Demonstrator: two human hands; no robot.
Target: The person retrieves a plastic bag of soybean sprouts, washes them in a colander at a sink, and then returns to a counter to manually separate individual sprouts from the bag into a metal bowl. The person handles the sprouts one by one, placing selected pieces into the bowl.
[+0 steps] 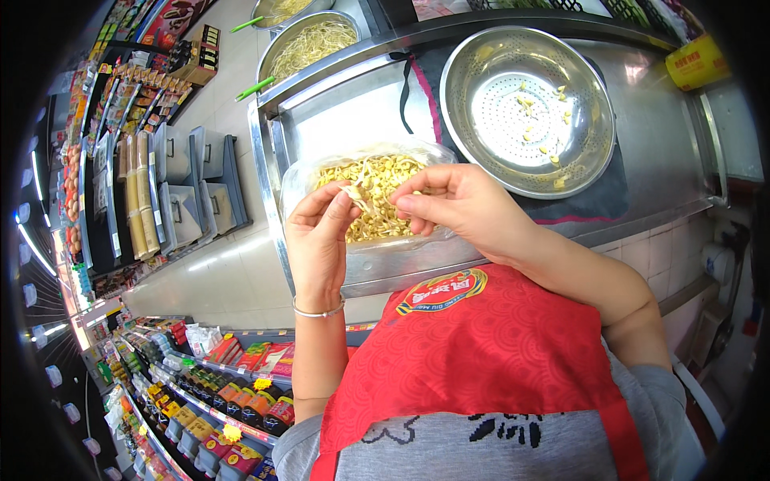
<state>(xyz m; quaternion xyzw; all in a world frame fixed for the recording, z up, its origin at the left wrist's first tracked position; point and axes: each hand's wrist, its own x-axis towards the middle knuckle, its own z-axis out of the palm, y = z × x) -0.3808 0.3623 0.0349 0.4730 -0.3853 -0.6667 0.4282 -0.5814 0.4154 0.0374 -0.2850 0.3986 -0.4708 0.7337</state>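
My left hand (322, 219) pinches a soybean sprout (354, 192) between thumb and fingertips; its pale stem and yellow head show. Just right of it, my right hand (448, 195) has thumb and forefinger drawn close together. A bit of yellow shows at its fingertips, but whether it is held there or lies behind is unclear. Beneath both hands, a clear plastic bag (298, 174) lies open, full of yellow-headed soybean sprouts (382, 174). Beyond my right hand stands a perforated stainless steel colander (583, 126) with a few loose sprouts (526, 108) on its bottom.
The steel counter (355, 102) has a raised rim; a dark cloth (595, 198) lies under the colander. Past the far left rim sit bowls of sprouts (316, 45) with green-handled tongs (255, 89). A yellow roll (698, 60) is at far right. Store shelves (222, 385) line the left.
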